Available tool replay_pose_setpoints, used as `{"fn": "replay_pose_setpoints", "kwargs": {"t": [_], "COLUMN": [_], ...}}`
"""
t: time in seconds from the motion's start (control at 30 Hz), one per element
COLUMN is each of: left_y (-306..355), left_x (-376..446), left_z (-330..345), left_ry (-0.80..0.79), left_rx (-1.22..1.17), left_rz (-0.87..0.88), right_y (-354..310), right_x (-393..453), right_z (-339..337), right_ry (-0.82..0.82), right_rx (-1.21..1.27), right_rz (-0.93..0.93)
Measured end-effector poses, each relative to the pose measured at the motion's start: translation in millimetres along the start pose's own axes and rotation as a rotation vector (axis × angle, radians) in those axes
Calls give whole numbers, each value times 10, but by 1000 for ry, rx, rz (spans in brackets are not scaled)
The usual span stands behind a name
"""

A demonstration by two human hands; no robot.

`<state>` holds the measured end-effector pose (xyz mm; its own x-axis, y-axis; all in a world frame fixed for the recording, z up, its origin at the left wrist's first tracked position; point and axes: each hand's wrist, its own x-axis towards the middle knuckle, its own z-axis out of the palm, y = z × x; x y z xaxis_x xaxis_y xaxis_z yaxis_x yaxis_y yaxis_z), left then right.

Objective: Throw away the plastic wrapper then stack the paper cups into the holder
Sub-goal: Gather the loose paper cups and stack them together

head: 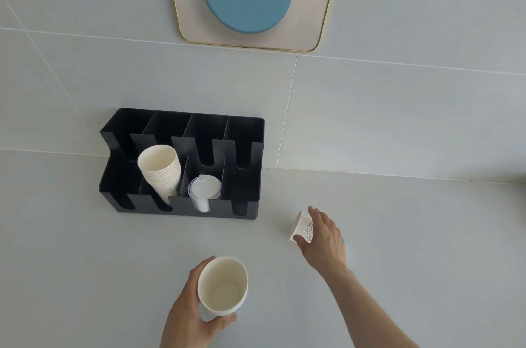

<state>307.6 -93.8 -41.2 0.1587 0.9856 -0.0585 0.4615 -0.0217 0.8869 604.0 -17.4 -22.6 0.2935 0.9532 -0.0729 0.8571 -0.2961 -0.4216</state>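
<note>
On the counter (398, 234), the right hand (323, 239) curls its fingers around a tipped cup (302, 226); the left hand (193, 308) grips another cup (222, 286) mouth-up, seemingly ready for nesting before reaching the holder (182, 209).

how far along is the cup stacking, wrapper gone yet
No wrapper shows on the counter, so that step looks done. A stack of cups already leans in the black holder, beside some clear lids. In hand: the left hand holds one open cup, and the right hand grips a cup on its side. Both are left to add.
</note>
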Motion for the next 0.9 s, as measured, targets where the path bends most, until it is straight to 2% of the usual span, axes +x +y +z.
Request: {"fn": "replay_pose_setpoints", "kwargs": {"t": [0.13, 0.27, 0.37, 0.43, 0.6, 0.73, 0.83, 0.9], "left_y": [8, 34, 61, 75, 99, 119, 128, 126], "left_x": [-9, -22, -39, -48, -39, -43, -47, -51], "left_z": [6, 6, 10, 9, 12, 15, 17, 15], "left_ry": [3, 18, 17, 24, 38, 45, 53, 54], "left_rx": [-4, -11, -5, 2, 32, 36, 44, 51], "left_rz": [2, -4, -22, -35, -69, -83, -87, -90], "right_y": [146, 162, 103, -4, -491, -869, -1018, -1061], "right_x": [36, 22, -22, -72, -295, -651, -889, -986], "right_z": [88, 187, 192, 132, -134, -382, -444, -471], "right_ry": [-139, -129, -167, -142, 75, 61, 90, 125], "right_rx": [-121, -265, -266, -162, 283, 611, 620, 595], "right_rz": [6, -32, -53, -59, -134, -237, -420, -478]}}
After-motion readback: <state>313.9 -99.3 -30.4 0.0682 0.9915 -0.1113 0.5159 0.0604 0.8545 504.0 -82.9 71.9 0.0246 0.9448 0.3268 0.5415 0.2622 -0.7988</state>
